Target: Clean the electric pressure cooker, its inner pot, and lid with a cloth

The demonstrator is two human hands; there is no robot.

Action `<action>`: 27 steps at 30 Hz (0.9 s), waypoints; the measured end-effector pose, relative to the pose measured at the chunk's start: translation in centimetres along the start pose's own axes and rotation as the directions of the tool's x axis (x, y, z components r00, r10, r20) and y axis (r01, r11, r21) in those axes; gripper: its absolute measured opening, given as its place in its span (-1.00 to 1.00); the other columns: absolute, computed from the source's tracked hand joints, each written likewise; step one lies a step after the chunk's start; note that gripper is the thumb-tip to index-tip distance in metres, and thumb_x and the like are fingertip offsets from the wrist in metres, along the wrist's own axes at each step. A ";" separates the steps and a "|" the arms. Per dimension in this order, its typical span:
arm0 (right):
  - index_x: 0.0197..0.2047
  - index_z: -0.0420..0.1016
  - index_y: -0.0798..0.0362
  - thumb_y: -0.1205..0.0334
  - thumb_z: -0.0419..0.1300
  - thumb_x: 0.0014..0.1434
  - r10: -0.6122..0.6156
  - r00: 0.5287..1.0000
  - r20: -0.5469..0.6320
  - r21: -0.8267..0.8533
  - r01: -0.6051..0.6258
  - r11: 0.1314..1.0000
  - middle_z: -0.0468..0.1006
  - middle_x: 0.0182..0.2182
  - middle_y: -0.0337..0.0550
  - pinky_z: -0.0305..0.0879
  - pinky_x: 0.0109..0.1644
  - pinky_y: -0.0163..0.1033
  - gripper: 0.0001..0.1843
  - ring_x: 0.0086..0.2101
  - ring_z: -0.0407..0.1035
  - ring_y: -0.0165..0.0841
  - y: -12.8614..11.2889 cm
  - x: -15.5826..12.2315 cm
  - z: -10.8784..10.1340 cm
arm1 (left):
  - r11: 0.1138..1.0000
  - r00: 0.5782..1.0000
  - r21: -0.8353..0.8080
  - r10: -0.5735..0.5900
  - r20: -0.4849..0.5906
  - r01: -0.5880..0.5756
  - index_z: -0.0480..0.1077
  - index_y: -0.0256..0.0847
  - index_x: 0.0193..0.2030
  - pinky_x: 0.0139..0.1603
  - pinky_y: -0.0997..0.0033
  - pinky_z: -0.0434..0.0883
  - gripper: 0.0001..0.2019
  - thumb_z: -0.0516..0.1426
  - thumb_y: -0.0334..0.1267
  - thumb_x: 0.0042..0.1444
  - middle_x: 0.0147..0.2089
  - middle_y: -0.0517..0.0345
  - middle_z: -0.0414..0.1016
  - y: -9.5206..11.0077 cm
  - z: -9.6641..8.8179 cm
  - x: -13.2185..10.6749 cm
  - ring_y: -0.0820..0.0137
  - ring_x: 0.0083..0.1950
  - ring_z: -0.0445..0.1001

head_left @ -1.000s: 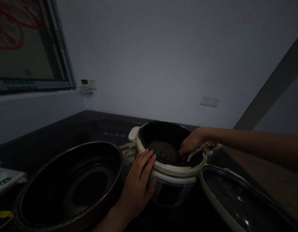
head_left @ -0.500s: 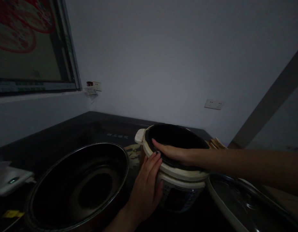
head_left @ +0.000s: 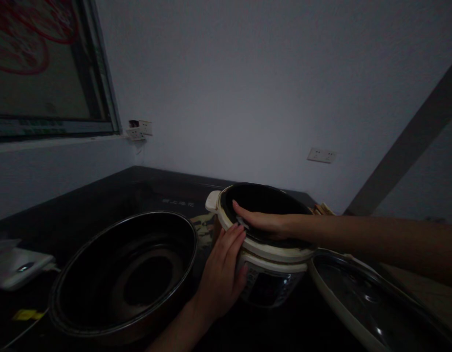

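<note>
An electric pressure cooker [head_left: 275, 260] with a pale rim and a dark front panel stands on the black counter, its top uncovered. Cupped against the cooker's near left side, my left hand [head_left: 223, 266] has its fingertips on the rim and its thumb across the front. My right hand [head_left: 264, 222] reaches into the dark opening from the right, thumb up along the inner left wall. Its other fingers are hidden inside, so whether they hold anything cannot be seen. Left of the cooker sits a wide black pot [head_left: 148, 274], with nothing visible in it.
A glass lid [head_left: 372, 298] with a pale rim lies at the lower right. On the left are a white device [head_left: 26, 269] and a yellow tag [head_left: 26, 314]. The wall behind carries sockets [head_left: 321, 155]; a window [head_left: 46, 73] is at the upper left.
The view has shifted a little. My right hand sits slightly higher in the cooker's opening, while my left hand keeps its place on the rim.
</note>
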State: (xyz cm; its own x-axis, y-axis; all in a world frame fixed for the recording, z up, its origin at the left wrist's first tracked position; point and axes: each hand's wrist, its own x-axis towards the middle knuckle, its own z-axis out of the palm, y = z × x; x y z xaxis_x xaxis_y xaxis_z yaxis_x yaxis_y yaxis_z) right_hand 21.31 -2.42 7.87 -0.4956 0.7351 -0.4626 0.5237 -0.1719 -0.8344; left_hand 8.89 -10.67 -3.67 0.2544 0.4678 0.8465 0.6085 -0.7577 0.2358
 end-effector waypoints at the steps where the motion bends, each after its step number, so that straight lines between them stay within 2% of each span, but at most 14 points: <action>1: -0.05 0.51 0.19 -0.37 -0.28 0.27 0.048 0.997 0.062 0.039 -0.051 0.998 0.58 -0.08 0.16 0.33 0.11 -0.08 -0.14 -0.09 0.49 -0.21 0.1 -1.0 -0.4 | 1.000 1.000 -0.014 0.000 -0.002 0.000 -0.08 -0.30 0.41 0.42 0.06 0.10 -0.44 -0.05 -0.37 0.29 0.37 -0.20 0.18 0.0 0.0 0.0 0.25 0.46 0.01; 4: 0.04 0.49 0.14 -0.30 -0.30 0.32 0.075 0.979 0.188 0.052 -0.086 0.995 0.56 -0.01 0.09 0.24 0.20 -0.11 -0.20 0.01 0.44 -0.25 0.6 -3.5 -1.8 | 0.998 1.000 -0.068 -0.014 -0.017 0.013 -0.10 -0.28 0.41 0.42 0.05 0.08 -0.43 -0.05 -0.39 0.29 0.38 -0.19 0.14 0.0 0.2 -0.2 0.25 0.47 -0.01; 7: 0.14 0.43 0.06 -0.26 -0.18 0.33 0.022 0.984 0.174 -0.017 -0.019 1.000 0.52 0.07 -0.01 0.15 0.27 -0.15 -0.32 0.11 0.36 -0.29 0.7 -4.5 -2.1 | 0.995 0.999 -0.098 -0.031 -0.022 0.029 -0.10 -0.27 0.41 0.42 0.02 0.10 -0.42 -0.05 -0.39 0.28 0.39 -0.20 0.12 0.0 0.3 -0.3 0.22 0.46 0.01; 10: 0.07 0.47 0.10 -0.29 -0.09 0.29 0.001 0.988 0.155 -0.019 0.002 1.000 0.53 0.05 0.03 0.19 0.23 -0.17 -0.32 0.06 0.38 -0.27 0.0 -3.5 -1.0 | 0.995 0.999 -0.095 -0.035 -0.021 0.033 -0.11 -0.26 0.41 0.40 -0.01 0.12 -0.41 -0.05 -0.40 0.27 0.39 -0.21 0.12 -0.1 0.3 -0.4 0.20 0.45 0.03; 13: -0.15 0.53 0.13 -0.32 -0.05 0.25 -0.004 0.997 0.071 0.064 0.000 0.998 0.60 -0.20 0.03 0.33 0.06 -0.17 -0.33 -0.16 0.46 -0.26 -1.3 -1.3 0.7 | 0.994 0.999 -0.101 -0.042 -0.033 0.038 -0.09 -0.26 0.40 0.39 -0.01 0.15 -0.42 -0.06 -0.44 0.25 0.39 -0.22 0.11 -0.1 0.4 -0.5 0.20 0.45 0.03; 15: -0.29 0.51 0.11 -0.32 -0.03 0.24 0.018 1.000 -0.024 0.101 -0.015 0.995 0.56 -0.40 -0.06 0.36 -0.08 -0.18 -0.36 -0.34 0.42 -0.30 -2.4 0.3 1.4 | 0.992 0.996 -0.110 -0.063 -0.056 0.056 -0.04 -0.26 0.37 0.39 0.03 0.17 -0.44 -0.07 -0.50 0.23 0.38 -0.20 0.11 0.0 0.4 -0.6 0.23 0.45 0.03; 17: -0.39 0.46 0.09 -0.28 -0.07 0.28 0.031 0.995 -0.099 0.120 -0.019 0.993 0.49 -0.51 -0.13 0.36 -0.18 -0.21 -0.38 -0.46 0.36 -0.35 -3.4 1.9 1.4 | 0.990 0.994 -0.119 -0.078 -0.074 0.069 0.00 -0.27 0.34 0.39 0.08 0.18 -0.45 -0.09 -0.54 0.20 0.37 -0.18 0.12 0.0 0.4 -0.6 0.27 0.45 0.03; 22: -0.43 0.41 0.10 -0.16 -0.16 0.37 -0.005 0.979 -0.204 0.102 0.026 0.994 0.48 -0.51 -0.14 0.32 -0.25 -0.28 -0.40 -0.47 0.36 -0.37 -4.2 4.5 1.0 | 0.990 0.995 -0.125 -0.070 -0.068 0.062 0.00 -0.29 0.34 0.39 0.09 0.16 -0.44 -0.08 -0.55 0.19 0.36 -0.18 0.12 0.1 0.4 -0.5 0.26 0.45 0.02; 27: -0.40 0.44 0.11 -0.16 0.03 0.30 -0.035 0.957 -0.287 0.030 0.046 0.999 0.49 -0.48 -0.14 0.27 -0.27 -0.31 -0.50 -0.45 0.31 -0.38 -2.7 2.9 1.8 | 0.992 0.995 -0.110 -0.065 -0.072 0.057 0.00 -0.28 0.35 0.40 0.07 0.15 -0.44 -0.07 -0.53 0.19 0.36 -0.18 0.12 0.1 0.4 -0.5 0.26 0.45 0.03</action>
State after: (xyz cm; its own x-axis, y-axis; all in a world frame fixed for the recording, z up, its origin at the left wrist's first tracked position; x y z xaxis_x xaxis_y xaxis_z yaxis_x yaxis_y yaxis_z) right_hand 17.16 -1.00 8.24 -0.2937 0.8982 -0.3271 0.4797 -0.1574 -0.8632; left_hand 9.12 -10.77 -4.29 0.1597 0.4820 0.8615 0.5356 -0.7754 0.3346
